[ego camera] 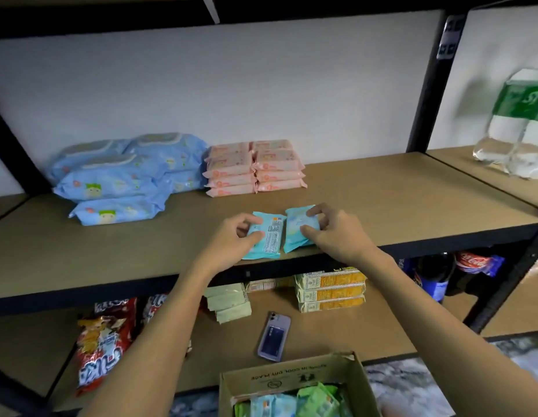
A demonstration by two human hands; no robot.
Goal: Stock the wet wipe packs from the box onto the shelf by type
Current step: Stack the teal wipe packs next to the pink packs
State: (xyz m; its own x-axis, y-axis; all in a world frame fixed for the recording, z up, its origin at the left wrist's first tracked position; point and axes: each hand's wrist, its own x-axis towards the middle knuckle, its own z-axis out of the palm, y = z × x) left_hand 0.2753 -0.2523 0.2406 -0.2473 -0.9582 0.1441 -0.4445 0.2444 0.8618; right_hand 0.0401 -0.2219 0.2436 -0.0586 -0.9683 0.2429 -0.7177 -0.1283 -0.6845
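Note:
Two small teal wet wipe packs lie side by side near the front edge of the wooden shelf [412,200]. My left hand [234,239] grips the left teal pack [269,236], label side up. My right hand [334,233] grips the right teal pack [298,228]. Further back on the shelf sit a pile of large blue wipe packs [126,179] at the left and two stacks of pink wipe packs [255,168] beside them. The cardboard box [292,377] stands below, open, holding more teal and green packs [316,400].
Black uprights frame the shelf at both sides [427,85]. The lower shelf holds a phone [273,337], yellow packets [331,288], pale green packets [228,302] and red snack bags [102,341]. Clear bottles with green labels [514,124] stand on the neighbouring shelf at right.

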